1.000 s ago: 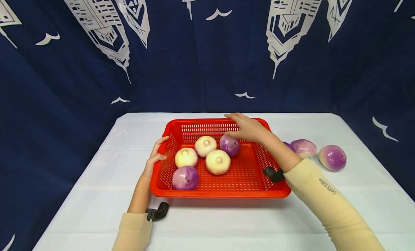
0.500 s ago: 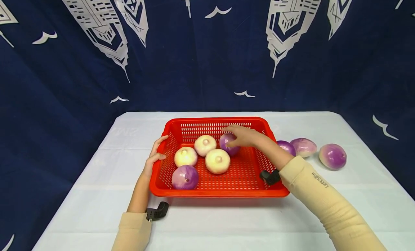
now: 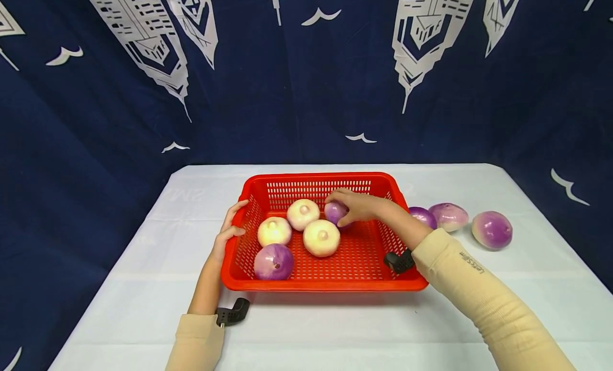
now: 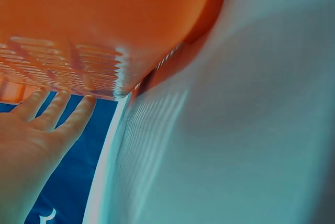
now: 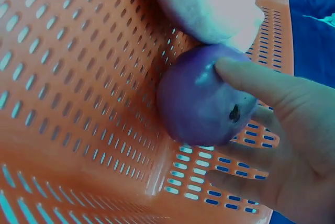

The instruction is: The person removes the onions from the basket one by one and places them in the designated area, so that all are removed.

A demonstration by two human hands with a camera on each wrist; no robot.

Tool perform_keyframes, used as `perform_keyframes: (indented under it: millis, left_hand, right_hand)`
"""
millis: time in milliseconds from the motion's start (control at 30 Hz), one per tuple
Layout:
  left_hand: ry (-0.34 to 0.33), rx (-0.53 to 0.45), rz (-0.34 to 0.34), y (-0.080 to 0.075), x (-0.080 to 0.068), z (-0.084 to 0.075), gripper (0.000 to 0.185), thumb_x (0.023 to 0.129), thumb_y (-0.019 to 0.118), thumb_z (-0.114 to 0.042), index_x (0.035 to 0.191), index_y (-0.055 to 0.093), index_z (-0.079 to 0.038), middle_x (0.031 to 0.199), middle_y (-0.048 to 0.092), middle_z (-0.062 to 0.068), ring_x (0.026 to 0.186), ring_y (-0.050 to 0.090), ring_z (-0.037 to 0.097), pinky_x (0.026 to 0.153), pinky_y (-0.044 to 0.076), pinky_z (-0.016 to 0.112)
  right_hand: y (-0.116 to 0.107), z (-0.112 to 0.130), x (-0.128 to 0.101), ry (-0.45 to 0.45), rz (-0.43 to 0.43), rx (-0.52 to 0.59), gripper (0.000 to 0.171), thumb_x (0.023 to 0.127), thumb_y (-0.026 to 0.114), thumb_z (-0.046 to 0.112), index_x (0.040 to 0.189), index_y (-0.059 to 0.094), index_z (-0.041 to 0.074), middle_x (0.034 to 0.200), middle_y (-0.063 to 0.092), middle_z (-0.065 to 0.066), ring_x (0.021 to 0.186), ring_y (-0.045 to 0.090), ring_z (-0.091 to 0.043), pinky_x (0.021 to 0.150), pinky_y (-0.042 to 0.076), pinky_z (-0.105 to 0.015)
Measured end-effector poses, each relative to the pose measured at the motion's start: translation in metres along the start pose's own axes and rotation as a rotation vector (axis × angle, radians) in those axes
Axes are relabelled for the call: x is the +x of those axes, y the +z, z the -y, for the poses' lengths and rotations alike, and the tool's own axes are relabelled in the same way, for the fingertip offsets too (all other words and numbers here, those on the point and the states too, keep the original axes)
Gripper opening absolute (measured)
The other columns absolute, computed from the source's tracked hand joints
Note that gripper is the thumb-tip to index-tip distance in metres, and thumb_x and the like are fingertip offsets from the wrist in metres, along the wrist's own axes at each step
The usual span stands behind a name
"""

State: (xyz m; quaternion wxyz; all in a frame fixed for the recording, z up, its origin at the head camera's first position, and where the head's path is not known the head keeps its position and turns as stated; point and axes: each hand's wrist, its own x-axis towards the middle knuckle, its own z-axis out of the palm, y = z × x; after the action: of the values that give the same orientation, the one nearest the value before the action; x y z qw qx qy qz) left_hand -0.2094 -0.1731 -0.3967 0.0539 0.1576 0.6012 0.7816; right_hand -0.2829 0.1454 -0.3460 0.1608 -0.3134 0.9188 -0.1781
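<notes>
In the red slotted basket (image 3: 330, 285), my right hand (image 3: 359, 205) grips a purple onion (image 3: 335, 212) near the back wall. The right wrist view shows the thumb (image 5: 254, 80) across the top of this onion and the fingers behind it. My left hand (image 3: 226, 238) rests on the basket's left rim; in the left wrist view its fingers (image 4: 76, 119) lie nearly straight against the basket wall. Near the gripped onion lie a back onion (image 3: 303, 211), a middle onion (image 3: 322, 238) and a left onion (image 3: 274, 231), pale sides up. A purple-side-up onion (image 3: 274, 262) sits in the front left corner.
Right of the basket on the white-covered table (image 3: 306, 334) are a deep purple onion (image 3: 423, 216) partly behind my arm, a paler one (image 3: 449, 216) and a round one (image 3: 492, 230). A dark blue patterned curtain (image 3: 287, 94) hangs behind the table.
My right hand has come down from above the purple onion and now grips it. My left hand stays on the basket rim.
</notes>
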Motion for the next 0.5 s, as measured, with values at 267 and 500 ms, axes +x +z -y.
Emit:
perform_keyframes:
  millis: [267,500]
  left_hand:
    - [0.003,0.013,-0.007,0.0,-0.0007,-0.0004,0.064,0.071,0.024,0.004,0.131,0.03,-0.021,0.134,0.025,0.01,0.113,0.035,0.022,0.088,0.039,0.028]
    - [0.013,-0.005,0.002,-0.0003,-0.0011,-0.0004,0.065,0.072,0.024,0.004,0.131,0.03,-0.021,0.134,0.024,0.012,0.112,0.036,0.021,0.087,0.039,0.027]
  right_hand:
    - [-0.0006,-0.0002,0.0029,0.014,-0.026,-0.057,0.046,0.078,0.066,0.014,0.122,0.052,0.014,0.123,0.051,-0.01,0.114,0.047,-0.026,0.096,0.041,-0.043]
    - [0.0026,0.002,0.0039,0.028,0.006,-0.034,0.055,0.077,0.068,0.017,0.128,0.046,0.013,0.128,0.044,-0.013,0.114,0.048,-0.028,0.096,0.041,-0.044]
